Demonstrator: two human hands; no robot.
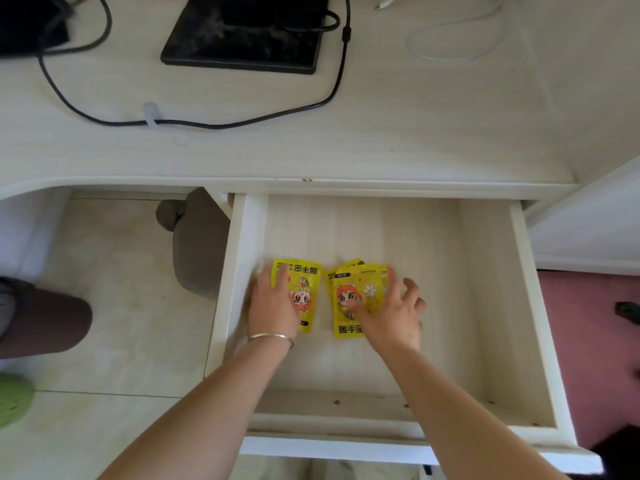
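Observation:
A white drawer [533,306] stands pulled out from under the desk. On its floor lie yellow packets printed with cartoon figures. One single packet [304,289] lies on the left, and my left hand [273,306] rests flat on its left half, a bracelet on the wrist. To the right is a small overlapping pile of the same packets [353,292]. My right hand [391,313] lies on top of that pile with its fingers spread and straight.
The white desk top [311,147] carries a black flat pad [242,32], a black cable [207,124] and a white cable [457,46]. A grey object [197,244] stands on the tiled floor under the desk. Pink flooring [588,341] lies to the right.

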